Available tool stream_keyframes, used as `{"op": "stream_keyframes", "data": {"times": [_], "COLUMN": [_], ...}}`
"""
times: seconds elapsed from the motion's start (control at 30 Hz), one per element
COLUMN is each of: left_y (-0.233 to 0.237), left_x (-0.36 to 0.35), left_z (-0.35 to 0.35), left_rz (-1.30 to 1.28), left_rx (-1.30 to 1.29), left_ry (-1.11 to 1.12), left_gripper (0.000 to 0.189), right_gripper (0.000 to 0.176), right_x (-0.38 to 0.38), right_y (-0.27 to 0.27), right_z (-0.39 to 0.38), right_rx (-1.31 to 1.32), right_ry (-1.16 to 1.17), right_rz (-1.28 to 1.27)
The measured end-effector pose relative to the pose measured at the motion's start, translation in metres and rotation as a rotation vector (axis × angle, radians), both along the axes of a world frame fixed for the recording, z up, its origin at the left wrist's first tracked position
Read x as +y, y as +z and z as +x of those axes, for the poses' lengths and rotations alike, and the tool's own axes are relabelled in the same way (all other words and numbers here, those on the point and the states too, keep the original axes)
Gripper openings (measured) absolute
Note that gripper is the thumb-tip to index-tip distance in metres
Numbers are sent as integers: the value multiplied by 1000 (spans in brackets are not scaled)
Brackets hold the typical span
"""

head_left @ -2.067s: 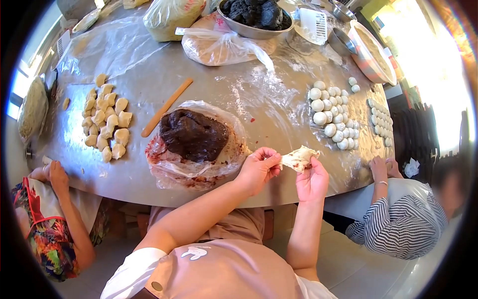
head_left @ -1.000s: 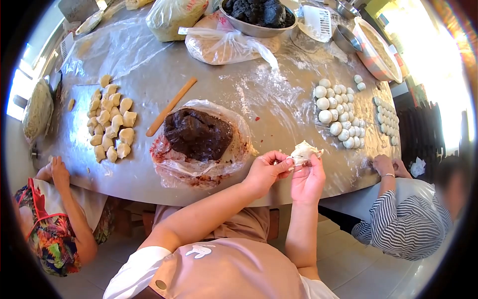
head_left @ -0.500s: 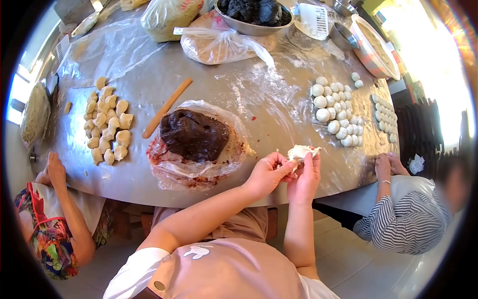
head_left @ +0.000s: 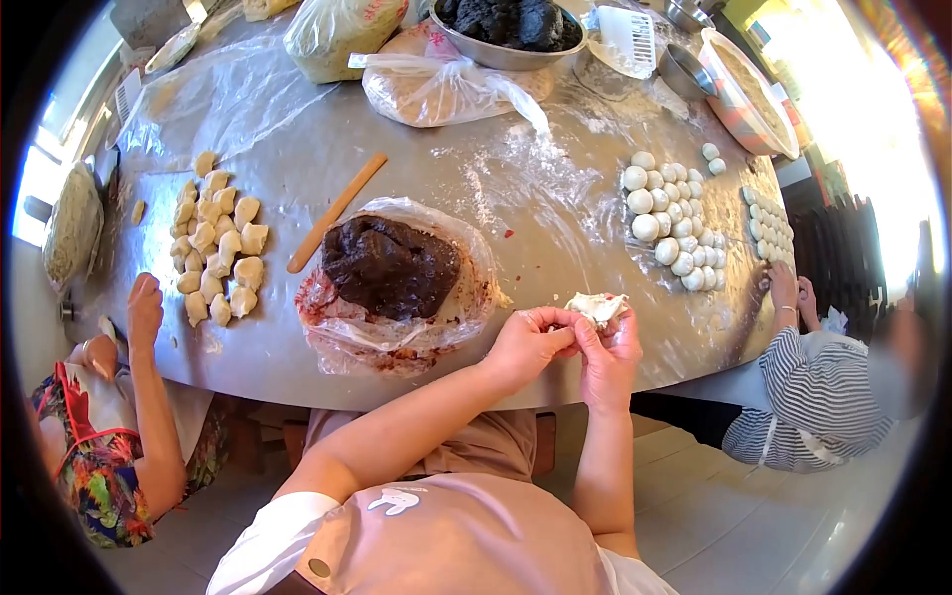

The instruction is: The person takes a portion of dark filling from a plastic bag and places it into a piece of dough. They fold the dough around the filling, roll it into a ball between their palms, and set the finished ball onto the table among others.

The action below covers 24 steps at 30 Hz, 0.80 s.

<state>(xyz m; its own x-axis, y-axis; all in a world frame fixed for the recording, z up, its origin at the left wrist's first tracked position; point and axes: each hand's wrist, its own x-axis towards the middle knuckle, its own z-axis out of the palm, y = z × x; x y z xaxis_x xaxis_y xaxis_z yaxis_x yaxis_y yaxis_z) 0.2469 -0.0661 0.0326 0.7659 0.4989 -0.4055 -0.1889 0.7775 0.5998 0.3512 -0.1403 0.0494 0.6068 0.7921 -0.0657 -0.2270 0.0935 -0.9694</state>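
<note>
A small piece of pale dough [head_left: 600,305] is pinched between my two hands above the near part of the table. My left hand [head_left: 528,347] grips its left side with thumb and forefinger. From the right and below, my right hand [head_left: 611,362] cups the dough, thumb against it. Whether something is inside the dough is hidden. Left of my hands, a lump of dark, sticky paste [head_left: 392,266] rests on an opened clear plastic bag [head_left: 474,297]. A wooden rolling pin [head_left: 337,213] lies just beyond the bag's left side.
Cut dough pieces [head_left: 226,243] lie at left; floured white balls [head_left: 659,203] at right. Along the back stand a metal bowl of black dough [head_left: 511,55], a tied bag [head_left: 456,94] and a basin [head_left: 744,94]. Co-workers' hands [head_left: 145,307] [head_left: 785,293] are at both sides.
The dough has turned slightly in my fingers, and my right hand has shifted a little right. The left co-worker's hand has lifted; the right co-worker's hands have reached farther over the table.
</note>
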Motion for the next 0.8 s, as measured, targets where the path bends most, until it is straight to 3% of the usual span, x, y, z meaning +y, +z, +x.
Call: {"op": "stream_keyframes", "data": {"times": [0.1,0.2,0.3,0.4,0.5,0.7,0.8], "left_y": [-2,3,1,1,-7,1,-5], "left_x": [2,0,5,10,13,17,8], "left_z": [-2,-3,-8,-5,-7,-12,-4], "left_rz": [125,74,-57,-127,-42,-221,153], "left_rx": [87,169,62,10,-16,-116,-37], "left_ry": [-57,-10,116,148,47,97,119], "left_gripper": [14,8,6,7,10,11,14], "right_gripper": [34,29,23,21,24,27,27], "right_x": [-1,-3,-6,-11,-7,-5,-4], "right_y": [-1,-6,-2,10,26,29,33], "right_z": [0,9,28,35,25,16,19], "right_rx": [-66,-254,-410,-452,-447,-292,-321], "right_ry": [-36,-118,-183,85,194,338,381], "right_rz": [-21,-124,-214,-325,-357,-334,-380]}}
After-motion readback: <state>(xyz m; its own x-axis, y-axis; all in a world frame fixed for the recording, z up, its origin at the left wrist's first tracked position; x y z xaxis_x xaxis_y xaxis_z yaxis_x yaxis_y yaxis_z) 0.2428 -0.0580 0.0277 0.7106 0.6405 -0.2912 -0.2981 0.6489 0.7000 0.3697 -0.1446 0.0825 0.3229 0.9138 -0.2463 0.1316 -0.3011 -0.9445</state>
